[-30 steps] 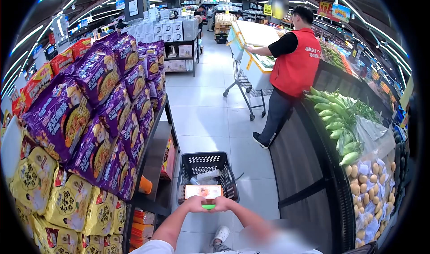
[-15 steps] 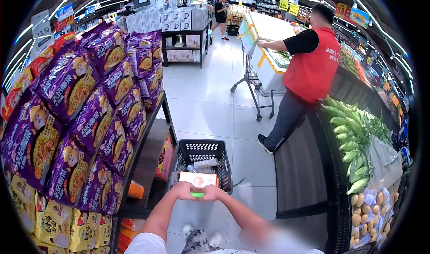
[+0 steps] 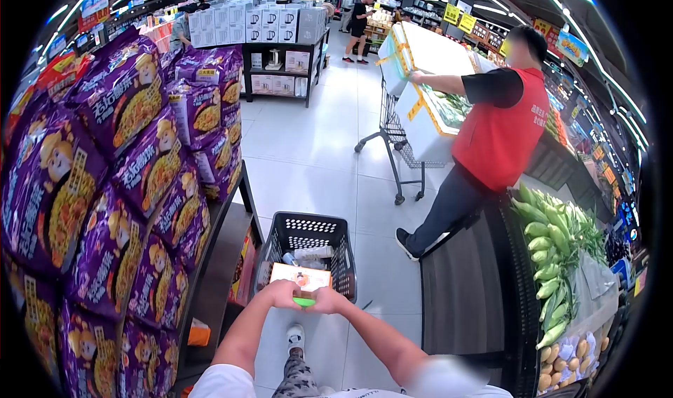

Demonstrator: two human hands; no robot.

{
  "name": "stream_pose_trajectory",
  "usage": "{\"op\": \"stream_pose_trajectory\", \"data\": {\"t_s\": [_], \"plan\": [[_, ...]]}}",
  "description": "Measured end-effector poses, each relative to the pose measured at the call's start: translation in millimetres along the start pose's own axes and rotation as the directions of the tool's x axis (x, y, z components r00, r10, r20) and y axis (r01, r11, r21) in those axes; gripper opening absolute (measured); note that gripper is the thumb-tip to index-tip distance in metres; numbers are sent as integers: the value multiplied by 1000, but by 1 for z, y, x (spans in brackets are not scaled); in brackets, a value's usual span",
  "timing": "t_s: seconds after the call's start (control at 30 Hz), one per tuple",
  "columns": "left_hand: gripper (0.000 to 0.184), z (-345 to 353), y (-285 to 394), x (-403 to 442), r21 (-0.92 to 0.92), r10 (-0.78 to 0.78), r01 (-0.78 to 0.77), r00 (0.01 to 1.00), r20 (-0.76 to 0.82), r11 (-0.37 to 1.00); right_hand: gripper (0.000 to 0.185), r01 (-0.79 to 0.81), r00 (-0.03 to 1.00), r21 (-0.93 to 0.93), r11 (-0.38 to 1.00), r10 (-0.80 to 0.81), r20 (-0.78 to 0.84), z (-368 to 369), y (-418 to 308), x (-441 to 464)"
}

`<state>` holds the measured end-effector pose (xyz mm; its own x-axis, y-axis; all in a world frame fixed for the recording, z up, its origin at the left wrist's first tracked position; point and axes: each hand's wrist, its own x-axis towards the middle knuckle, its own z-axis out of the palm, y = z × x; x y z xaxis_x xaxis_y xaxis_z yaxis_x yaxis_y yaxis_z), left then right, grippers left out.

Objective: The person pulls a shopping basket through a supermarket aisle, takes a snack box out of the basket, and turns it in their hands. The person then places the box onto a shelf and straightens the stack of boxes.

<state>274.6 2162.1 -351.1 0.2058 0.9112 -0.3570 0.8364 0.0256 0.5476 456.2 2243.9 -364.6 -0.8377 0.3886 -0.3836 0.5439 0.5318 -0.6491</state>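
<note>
A black shopping basket (image 3: 308, 223) with holed walls is in front of me, low over the tiled floor. My left hand (image 3: 282, 294) and my right hand (image 3: 329, 300) are side by side, closed around its green handle (image 3: 303, 302). Just beyond my fingers, a white and orange box (image 3: 301, 277) lies in the near part of the basket. Behind the box are a clear-looking bottle (image 3: 289, 259) and white wrapped packages (image 3: 313, 252), whose kind I cannot make out.
Purple instant-noodle packs (image 3: 105, 237) are stacked on the left shelf. A person in a red vest (image 3: 501, 131) holds a cart (image 3: 399, 145) loaded with white foam boxes (image 3: 427, 54). Corn (image 3: 550, 265) and potatoes (image 3: 568, 359) lie on the right stand. Boxed kettles (image 3: 270, 23) stand ahead.
My view has moved forward along the aisle, and one foot has stepped ahead. The basket travels with me, both hands staying on its handle. The noodle packs and red-vested person appear closer.
</note>
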Motion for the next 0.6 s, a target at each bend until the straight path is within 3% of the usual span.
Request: {"op": "stream_pose_trajectory", "data": {"t_s": [0.27,0.4,0.6], "plan": [[49,-48,-43,77,-61,77,-77,997,5,995,57,-29,998,9,1000,29,-63,-45,40,72],[50,-72,-62,110,-33,114,-114,993,-3,993,54,-88,996,-31,996,88,-1,-92,26,94],[49,-104,-78,150,-33,120,-121,992,-42,992,49,-58,997,-61,996,55,-53,-135,33,127]]}}
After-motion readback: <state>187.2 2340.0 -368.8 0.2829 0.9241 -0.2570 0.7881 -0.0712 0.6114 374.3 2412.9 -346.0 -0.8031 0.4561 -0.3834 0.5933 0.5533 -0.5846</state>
